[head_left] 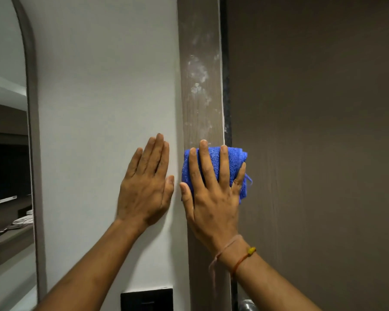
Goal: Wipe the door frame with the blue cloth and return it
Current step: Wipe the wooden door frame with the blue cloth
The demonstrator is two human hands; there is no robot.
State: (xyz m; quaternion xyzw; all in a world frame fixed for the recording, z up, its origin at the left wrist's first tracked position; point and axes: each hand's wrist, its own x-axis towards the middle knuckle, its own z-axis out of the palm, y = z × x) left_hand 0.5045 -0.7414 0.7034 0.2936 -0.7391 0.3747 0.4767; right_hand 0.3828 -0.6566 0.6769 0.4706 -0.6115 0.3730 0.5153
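Note:
A brown wood-grain door frame [200,86] runs upright through the middle of the view, smeared with white dusty marks above my hands. A folded blue cloth [235,160] is pressed flat against the frame under my right hand [211,194], whose fingers are spread over it. My left hand [147,187] lies flat on the white wall just left of the frame, fingers together, holding nothing. A thread bracelet sits on my right wrist.
The dark brown door [312,142] fills the right side, with a metal handle [247,305] at the bottom edge. A black switch plate [146,299] is on the white wall [103,86]. An arched mirror [7,153] is at far left.

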